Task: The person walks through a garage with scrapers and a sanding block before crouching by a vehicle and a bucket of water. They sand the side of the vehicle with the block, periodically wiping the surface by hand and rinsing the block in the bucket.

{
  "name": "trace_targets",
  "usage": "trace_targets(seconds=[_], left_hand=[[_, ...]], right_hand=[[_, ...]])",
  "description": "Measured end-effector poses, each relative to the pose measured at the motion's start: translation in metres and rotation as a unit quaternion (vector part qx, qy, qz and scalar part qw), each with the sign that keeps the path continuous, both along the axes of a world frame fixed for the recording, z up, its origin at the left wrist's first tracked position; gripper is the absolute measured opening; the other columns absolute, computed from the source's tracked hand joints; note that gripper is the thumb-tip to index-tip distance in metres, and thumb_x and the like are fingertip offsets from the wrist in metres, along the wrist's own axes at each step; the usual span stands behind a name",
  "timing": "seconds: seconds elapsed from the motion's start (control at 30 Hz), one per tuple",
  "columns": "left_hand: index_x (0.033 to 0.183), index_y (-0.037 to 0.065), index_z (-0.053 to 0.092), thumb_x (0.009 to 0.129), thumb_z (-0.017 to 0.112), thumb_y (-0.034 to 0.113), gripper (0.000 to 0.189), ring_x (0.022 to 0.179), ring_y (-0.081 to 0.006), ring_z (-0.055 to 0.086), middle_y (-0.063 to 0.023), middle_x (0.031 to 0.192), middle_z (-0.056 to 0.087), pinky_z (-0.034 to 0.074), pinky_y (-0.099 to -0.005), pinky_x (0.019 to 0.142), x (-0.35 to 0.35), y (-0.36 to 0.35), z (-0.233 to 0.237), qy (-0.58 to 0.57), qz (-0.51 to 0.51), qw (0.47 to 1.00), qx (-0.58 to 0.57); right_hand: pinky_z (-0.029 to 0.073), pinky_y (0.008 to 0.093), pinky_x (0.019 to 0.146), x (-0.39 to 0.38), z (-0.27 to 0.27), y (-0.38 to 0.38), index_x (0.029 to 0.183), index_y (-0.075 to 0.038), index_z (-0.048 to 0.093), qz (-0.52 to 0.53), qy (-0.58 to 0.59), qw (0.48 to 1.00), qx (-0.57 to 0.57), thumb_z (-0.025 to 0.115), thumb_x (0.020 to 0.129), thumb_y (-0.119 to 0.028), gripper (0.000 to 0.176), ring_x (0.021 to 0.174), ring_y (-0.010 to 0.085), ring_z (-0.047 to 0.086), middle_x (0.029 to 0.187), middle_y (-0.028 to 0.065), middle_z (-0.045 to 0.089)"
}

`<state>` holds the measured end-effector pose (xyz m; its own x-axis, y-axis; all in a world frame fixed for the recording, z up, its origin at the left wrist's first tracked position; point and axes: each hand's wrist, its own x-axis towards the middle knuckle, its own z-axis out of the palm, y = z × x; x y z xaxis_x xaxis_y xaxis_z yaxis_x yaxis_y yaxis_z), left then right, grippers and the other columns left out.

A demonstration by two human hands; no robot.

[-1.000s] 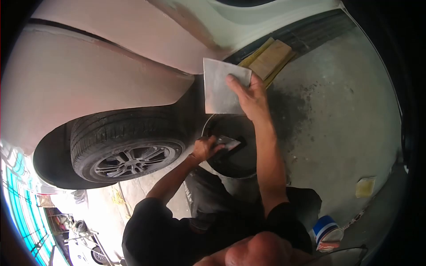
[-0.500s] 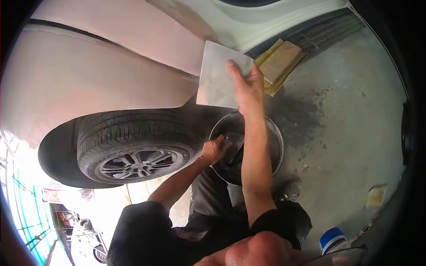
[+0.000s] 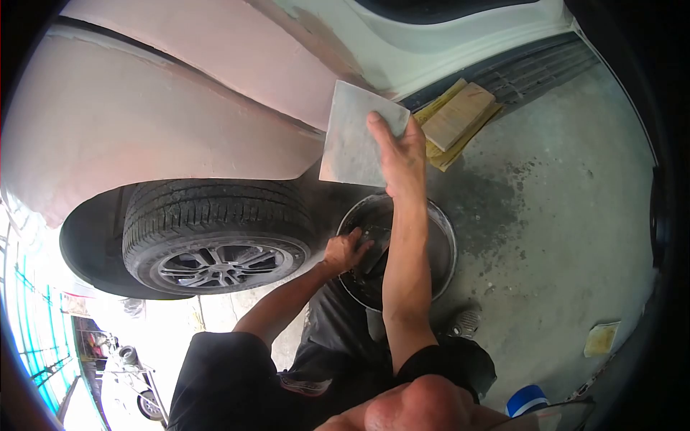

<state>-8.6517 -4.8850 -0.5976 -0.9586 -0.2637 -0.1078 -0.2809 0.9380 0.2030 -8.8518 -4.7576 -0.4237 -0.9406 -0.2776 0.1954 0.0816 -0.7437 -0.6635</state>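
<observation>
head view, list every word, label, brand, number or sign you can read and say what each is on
No text can be read in this view.
Tyre: any sidewall lettering is too small and blurred to read.
Wheel hub: any mark is too small to make out.
Blue container: only partly in view, with no readable word.
Grey square plate: no writing shows on it.
</observation>
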Motion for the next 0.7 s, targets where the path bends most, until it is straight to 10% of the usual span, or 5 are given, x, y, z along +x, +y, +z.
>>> trace_targets(seconds=[0.7], left_hand=[[0.098,0.006,0.053,0.094,0.06,0.046,0.041,0.073,-0.0428,0.067,-0.0211,0.072,0.066,0.053,-0.0518,0.065,-0.0018,0.0028,0.0047,0.003,0.008,1.0,0.002]], right_hand=[[0.048,0.0274,0.081,0.003,0.0003,-0.0052,0.112,0.002,0.064,-0.017,0.017,1.0,-0.017,0.069,0.094,-0.014,0.025,0.087,0.0099,0.058,0.1,0.0036,0.068]])
